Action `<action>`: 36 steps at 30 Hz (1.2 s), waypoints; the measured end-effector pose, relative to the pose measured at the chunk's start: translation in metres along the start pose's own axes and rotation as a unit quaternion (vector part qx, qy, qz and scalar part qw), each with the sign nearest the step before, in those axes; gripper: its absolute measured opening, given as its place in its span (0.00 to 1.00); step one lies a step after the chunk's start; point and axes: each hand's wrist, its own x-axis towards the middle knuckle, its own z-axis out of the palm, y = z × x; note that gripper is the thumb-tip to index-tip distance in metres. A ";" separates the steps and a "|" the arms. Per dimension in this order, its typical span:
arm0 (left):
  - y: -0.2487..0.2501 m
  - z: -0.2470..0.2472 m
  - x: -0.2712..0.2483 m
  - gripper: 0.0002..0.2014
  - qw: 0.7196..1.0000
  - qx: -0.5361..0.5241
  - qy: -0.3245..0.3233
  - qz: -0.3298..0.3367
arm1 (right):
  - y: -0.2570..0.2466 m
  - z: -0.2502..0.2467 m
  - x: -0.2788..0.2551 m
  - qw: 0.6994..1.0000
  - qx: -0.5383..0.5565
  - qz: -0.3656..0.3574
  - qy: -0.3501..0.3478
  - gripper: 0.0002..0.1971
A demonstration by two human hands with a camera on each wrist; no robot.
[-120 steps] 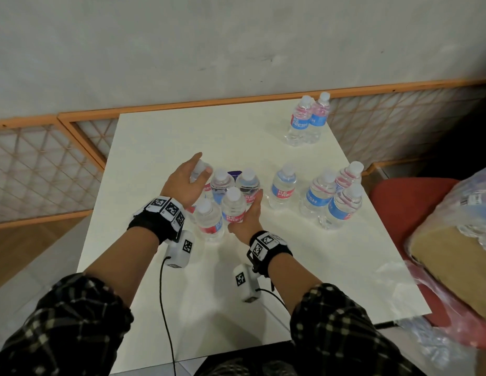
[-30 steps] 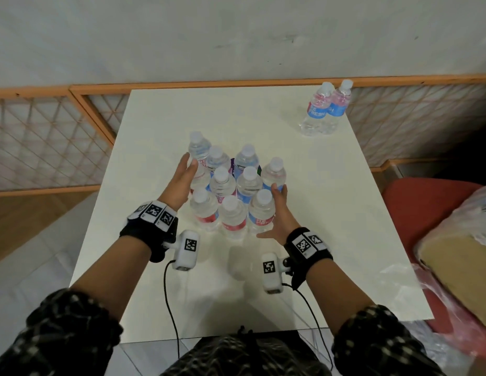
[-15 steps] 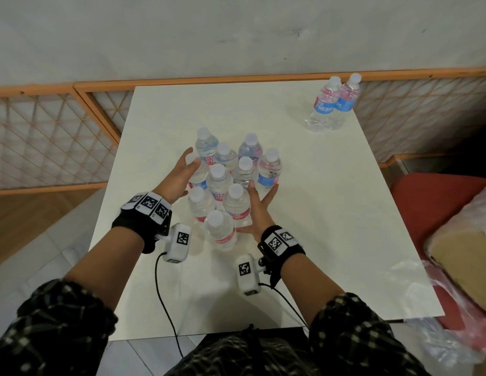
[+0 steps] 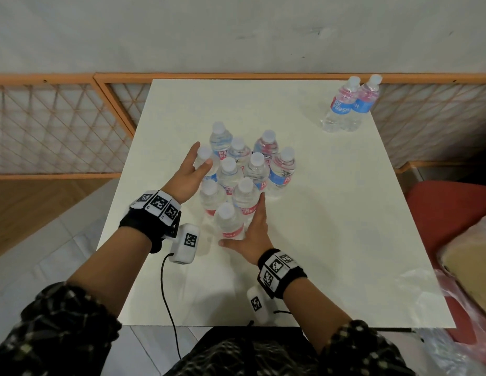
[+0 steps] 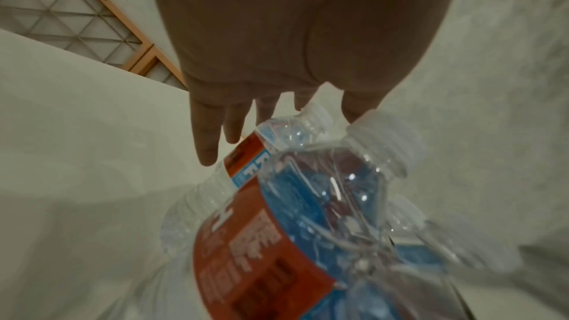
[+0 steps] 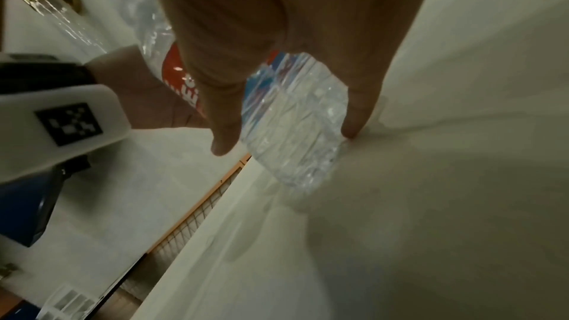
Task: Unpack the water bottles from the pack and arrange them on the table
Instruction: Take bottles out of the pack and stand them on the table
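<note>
Several clear water bottles (image 4: 256, 169) with red or blue labels stand packed in a tight cluster in the middle of the white table (image 4: 331, 240). My left hand (image 4: 194, 169) lies flat against the cluster's left side, fingers straight beside a bottle's neck (image 5: 311, 116). My right hand (image 4: 254, 232) presses the front right side with straight fingers, its thumb spread in front of the nearest bottle (image 4: 227, 221). In the right wrist view, a bottle (image 6: 292, 118) shows between the thumb and fingers. Two more bottles (image 4: 347, 107) stand together at the table's far right corner.
An orange-framed lattice fence (image 4: 60, 126) runs behind and left of the table. A red chair (image 4: 448, 213) and a plastic-wrapped cardboard pack (image 4: 475, 267) sit at the right. Clear plastic film (image 4: 415, 283) lies on the table's front right corner.
The bottles that stood spread to the right are now gathered into one cluster. In the last second my right hand slid from the right side towards the front, behind the nearest bottle.
</note>
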 end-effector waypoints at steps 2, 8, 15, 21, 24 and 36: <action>-0.004 -0.002 0.000 0.31 1.000 -0.010 0.005 -0.004 | -0.008 0.007 0.003 0.999 -0.035 0.014 0.011 0.75; -0.013 -0.023 0.005 0.30 1.000 -0.023 0.007 -0.011 | -0.030 0.029 0.015 0.994 -0.068 0.083 0.012 0.75; -0.012 -0.025 0.010 0.36 0.998 0.005 0.057 0.005 | -0.049 0.049 0.033 0.994 -0.021 0.106 0.019 0.71; -0.003 -0.004 0.010 0.42 0.970 0.154 0.173 0.073 | -0.018 0.021 0.034 0.999 0.034 0.026 0.009 0.68; 0.001 0.005 0.015 0.41 0.960 0.197 0.180 0.080 | 0.006 -0.025 0.034 0.975 0.116 0.087 0.168 0.57; -0.001 0.009 0.018 0.39 0.943 0.244 0.205 0.097 | 0.024 -0.072 0.125 0.990 0.119 -0.043 0.066 0.67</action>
